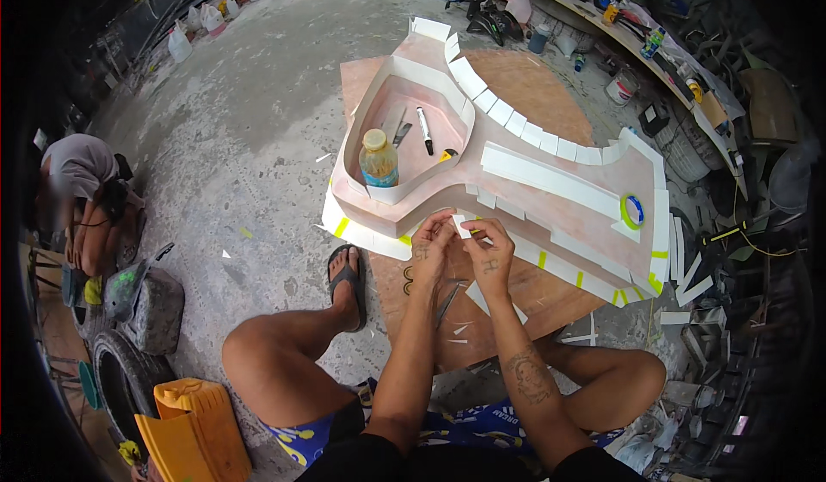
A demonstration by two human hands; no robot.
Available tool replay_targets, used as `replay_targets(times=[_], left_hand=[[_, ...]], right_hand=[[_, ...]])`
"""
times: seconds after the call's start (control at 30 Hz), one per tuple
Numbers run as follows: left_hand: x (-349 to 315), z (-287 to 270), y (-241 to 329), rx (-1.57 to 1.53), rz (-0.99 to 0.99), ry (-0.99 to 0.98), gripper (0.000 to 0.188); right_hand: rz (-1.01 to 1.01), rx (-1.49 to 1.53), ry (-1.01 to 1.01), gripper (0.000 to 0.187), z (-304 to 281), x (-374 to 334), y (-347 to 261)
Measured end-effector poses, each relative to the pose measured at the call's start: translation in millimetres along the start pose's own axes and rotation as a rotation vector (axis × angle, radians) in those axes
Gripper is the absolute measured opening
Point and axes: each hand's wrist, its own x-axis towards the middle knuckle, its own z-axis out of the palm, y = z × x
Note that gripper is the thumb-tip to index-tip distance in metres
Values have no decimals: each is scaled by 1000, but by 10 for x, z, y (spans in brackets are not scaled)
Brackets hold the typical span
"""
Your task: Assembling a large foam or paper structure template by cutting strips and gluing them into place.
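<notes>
My left hand [433, 243] and my right hand [490, 251] pinch a small white card piece [462, 227] between their fingertips. They are just in front of a large pinkish moulded form [370, 213], whose edges carry white card strips and bits of yellow tape. Inside its walled recess stand a bottle with a yellowish cap [379, 160] and a black-and-white marker [425, 131]. A roll of tape [632, 211] sits on the form's right arm. Below my hands, scissors [409, 281] and a white card sheet [496, 302] are partly hidden by my forearms.
A brown board [551, 297] supports the form on the concrete floor. Loose white strips [680, 262] lie at right. A cluttered bench [594, 19] curves along the far right. At left are a crouching person [86, 168], a tyre [116, 379] and a cut orange container [194, 435].
</notes>
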Motion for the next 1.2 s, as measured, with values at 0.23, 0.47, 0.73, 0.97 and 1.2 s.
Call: replay_targets(times=[0.23, 0.47, 0.73, 0.97, 1.2], left_hand=[[290, -96, -345, -56, 72, 111, 17], [348, 36, -294, -32, 32, 225, 18], [389, 188, -399, -347, 39, 318, 15], [402, 190, -471, -330, 55, 312, 14], [412, 299, -478, -185, 21, 461, 14]], right_hand=[[-297, -498, -82, 21, 35, 122, -218], [-516, -771, -177, 16, -60, 407, -308], [-488, -779, -266, 15, -42, 513, -157], [-447, -773, -262, 15, -44, 523, -141], [-417, -797, -290, 12, -74, 583, -85]])
